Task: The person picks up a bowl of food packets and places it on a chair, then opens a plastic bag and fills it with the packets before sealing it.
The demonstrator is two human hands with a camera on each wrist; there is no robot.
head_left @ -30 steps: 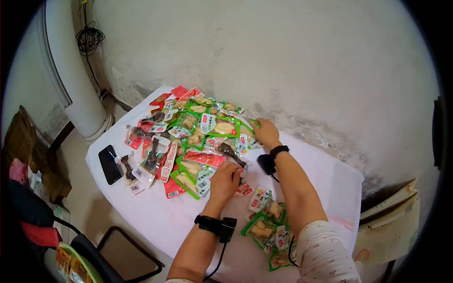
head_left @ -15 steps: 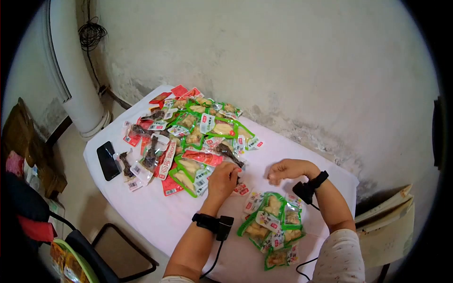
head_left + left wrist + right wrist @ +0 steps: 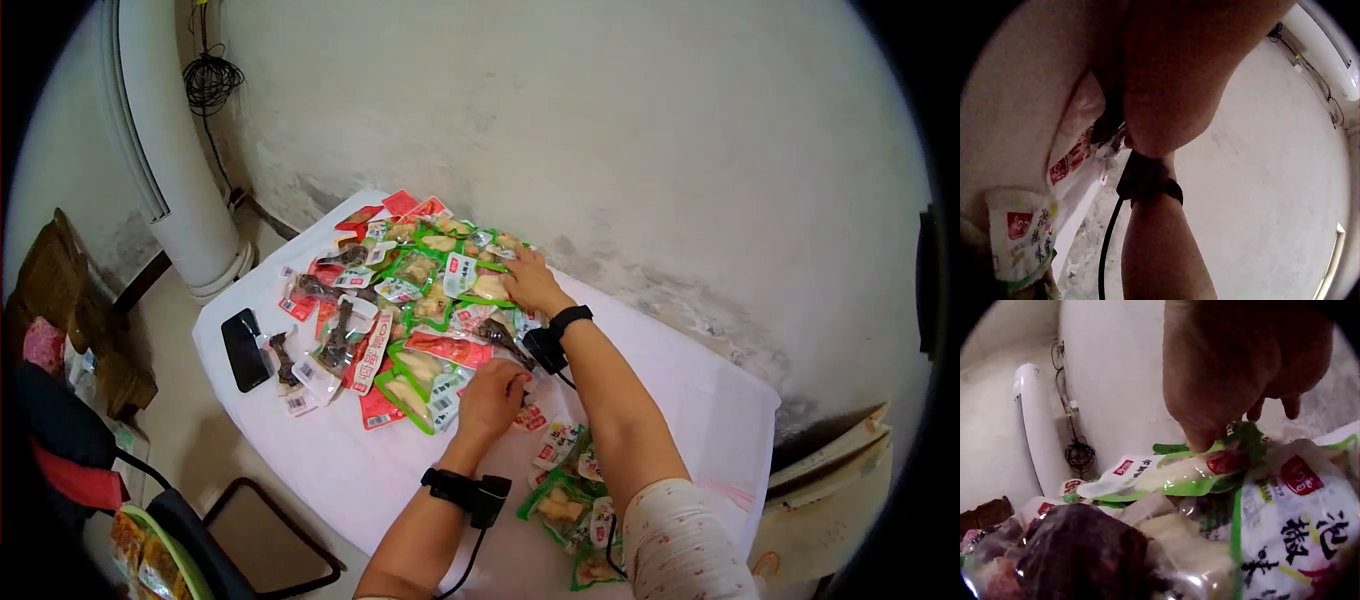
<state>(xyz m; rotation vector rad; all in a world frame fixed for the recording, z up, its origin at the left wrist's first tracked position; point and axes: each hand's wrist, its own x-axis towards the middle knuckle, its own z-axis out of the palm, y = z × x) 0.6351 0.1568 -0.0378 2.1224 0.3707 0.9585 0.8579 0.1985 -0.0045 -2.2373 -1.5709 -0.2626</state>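
Right hand (image 3: 537,285) at the heap's (image 3: 430,306) right edge, thumb against the green-edged packet (image 3: 488,288) there; whether that grip is clamped, can't tell! Left hand (image 3: 492,398), near the heap's front-right, fingers bent, its hold hidden. Slick film could slip; overlapping neighbours might drag along. Glossy, crinkly plastic, pale lumpy filling.

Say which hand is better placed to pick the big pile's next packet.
Probably the right hand: its fingers are at a green-edged packet, while the left hand sits at the near edge of the pile.
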